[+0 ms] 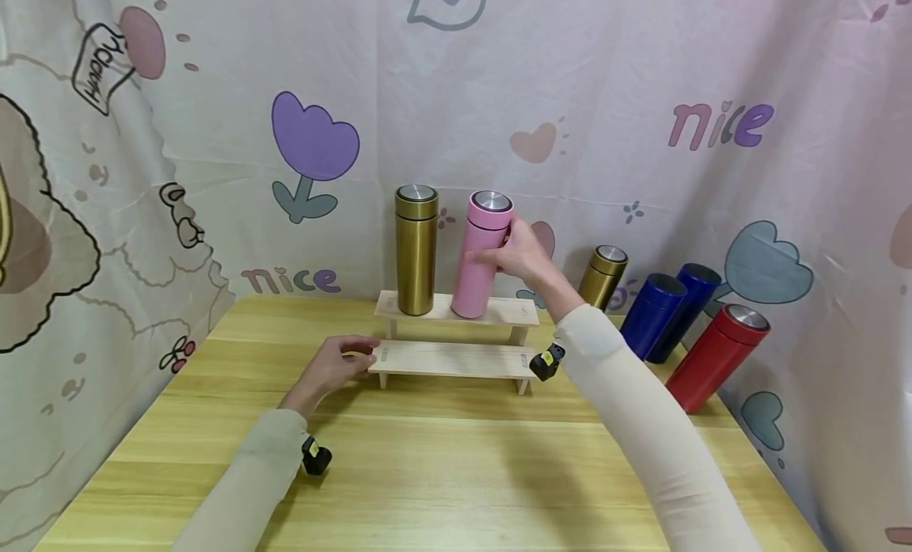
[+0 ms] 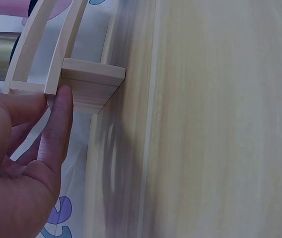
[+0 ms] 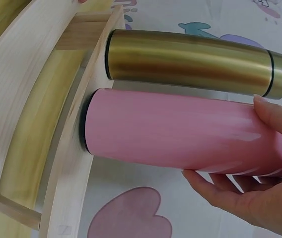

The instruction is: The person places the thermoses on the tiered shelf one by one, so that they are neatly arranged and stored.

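Note:
My right hand grips a pink thermos bottle near its top, thumb on one side and fingers round the other. The bottle leans slightly, its base at the upper step of a two-step wooden stand; whether it bears fully on the step I cannot tell. Beside it a gold thermos bottle stands upright on that step, with a gap between the two. My left hand pinches the left end of the lower step, and the left wrist view shows its thumb and finger on the board.
To the right on the wooden table stand another gold bottle, two blue bottles and a red bottle. My right forearm partly covers that group. A patterned curtain hangs behind the table.

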The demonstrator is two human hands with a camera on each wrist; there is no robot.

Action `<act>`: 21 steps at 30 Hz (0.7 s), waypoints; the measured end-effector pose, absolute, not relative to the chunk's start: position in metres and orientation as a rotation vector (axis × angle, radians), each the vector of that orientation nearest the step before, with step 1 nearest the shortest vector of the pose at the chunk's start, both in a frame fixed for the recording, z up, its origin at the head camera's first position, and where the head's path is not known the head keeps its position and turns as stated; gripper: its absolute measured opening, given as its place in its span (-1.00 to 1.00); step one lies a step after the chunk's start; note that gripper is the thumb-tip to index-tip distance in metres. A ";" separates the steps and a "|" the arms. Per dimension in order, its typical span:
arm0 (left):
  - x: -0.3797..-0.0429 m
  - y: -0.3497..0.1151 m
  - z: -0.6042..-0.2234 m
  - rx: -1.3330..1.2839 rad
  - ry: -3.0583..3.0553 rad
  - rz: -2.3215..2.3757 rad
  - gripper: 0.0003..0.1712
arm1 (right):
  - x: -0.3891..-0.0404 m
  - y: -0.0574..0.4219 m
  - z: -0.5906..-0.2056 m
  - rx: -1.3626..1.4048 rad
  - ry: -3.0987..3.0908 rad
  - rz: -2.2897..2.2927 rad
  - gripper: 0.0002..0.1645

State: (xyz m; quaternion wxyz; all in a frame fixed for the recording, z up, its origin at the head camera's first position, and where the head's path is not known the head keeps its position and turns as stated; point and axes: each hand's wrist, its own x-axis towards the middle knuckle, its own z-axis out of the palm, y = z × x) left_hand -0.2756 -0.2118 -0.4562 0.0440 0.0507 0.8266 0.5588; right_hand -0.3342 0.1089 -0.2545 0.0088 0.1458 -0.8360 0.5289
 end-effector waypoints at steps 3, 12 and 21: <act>-0.276 -0.212 -0.456 0.152 2.535 1.700 -0.56 | -0.339 0.107 -0.257 0.450 -2.626 1.647 -0.10; -0.279 -0.213 -0.460 0.152 2.538 1.691 -0.56 | -0.342 0.103 -0.258 0.442 -2.641 1.600 -0.07; -0.279 -0.212 -0.459 0.156 2.536 1.701 -0.56 | -0.346 0.098 -0.260 0.424 -2.645 1.561 -0.04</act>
